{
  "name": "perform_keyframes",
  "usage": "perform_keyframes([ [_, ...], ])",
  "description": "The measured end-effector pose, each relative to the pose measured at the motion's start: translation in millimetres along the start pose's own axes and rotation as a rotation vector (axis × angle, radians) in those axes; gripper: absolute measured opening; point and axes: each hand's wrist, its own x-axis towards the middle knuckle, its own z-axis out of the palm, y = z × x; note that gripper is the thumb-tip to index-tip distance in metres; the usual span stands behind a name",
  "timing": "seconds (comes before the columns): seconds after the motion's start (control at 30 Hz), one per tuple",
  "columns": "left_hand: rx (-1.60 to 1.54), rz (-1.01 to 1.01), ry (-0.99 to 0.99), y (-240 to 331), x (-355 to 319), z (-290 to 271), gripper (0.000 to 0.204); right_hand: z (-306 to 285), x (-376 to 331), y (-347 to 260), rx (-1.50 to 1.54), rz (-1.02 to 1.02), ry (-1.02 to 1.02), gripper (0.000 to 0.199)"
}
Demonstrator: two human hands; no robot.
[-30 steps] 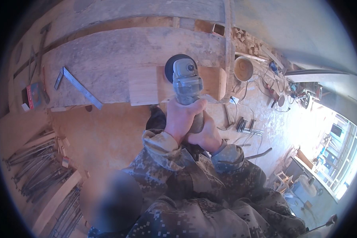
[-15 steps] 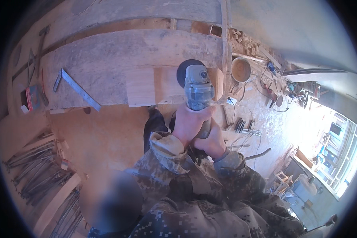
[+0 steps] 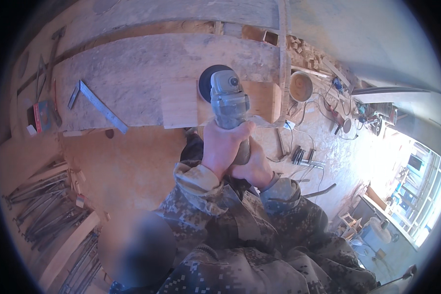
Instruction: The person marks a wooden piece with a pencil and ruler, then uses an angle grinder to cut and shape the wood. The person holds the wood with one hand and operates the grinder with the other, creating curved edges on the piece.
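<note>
Left hand (image 3: 220, 146): grip closed round the grey body of an angle grinder (image 3: 229, 106). Right hand (image 3: 256, 168): grip closed on its rear end, nearer the person. Dark disc (image 3: 207, 81) at the far end, over the wooden board (image 3: 265, 99); contact hard to tell. Board lies at the near edge of the worktop (image 3: 147, 61). Metal square (image 3: 102, 106) well left.
</note>
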Motion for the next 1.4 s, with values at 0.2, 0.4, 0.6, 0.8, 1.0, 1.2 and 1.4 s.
perform_keyframes([
  [0.2,0.007,0.010,0.008,-0.4,2.2,-1.6,0.022,1.5,3.0,0.8,0.015,-0.036,-0.007,0.088],
  [0.4,-0.005,0.023,-0.031,-4.0,5.0,-1.3,0.020,-0.3,1.4,6.0,0.006,-0.034,0.028,0.088],
  [0.6,-0.079,-0.040,-0.092,-12.7,7.7,6.0,0.017,-1.9,-5.4,3.8,0.056,0.009,0.108,0.086],
  [0.8,-0.097,-0.032,-0.128,-23.3,3.7,16.1,0.019,-7.0,-16.5,9.7,0.007,-0.020,0.171,0.084],
  [1.0,-0.019,0.010,-0.037,-1.4,-5.1,16.3,0.015,-6.1,-13.6,-0.7,0.005,-0.008,0.090,0.085],
  [1.2,-0.021,0.036,-0.011,5.2,-1.0,6.0,0.016,-4.2,0.4,2.6,0.035,-0.028,0.004,0.089],
  [1.4,-0.024,0.049,0.008,3.7,2.5,3.0,0.017,0.3,5.9,-0.6,0.017,-0.040,-0.006,0.084],
])
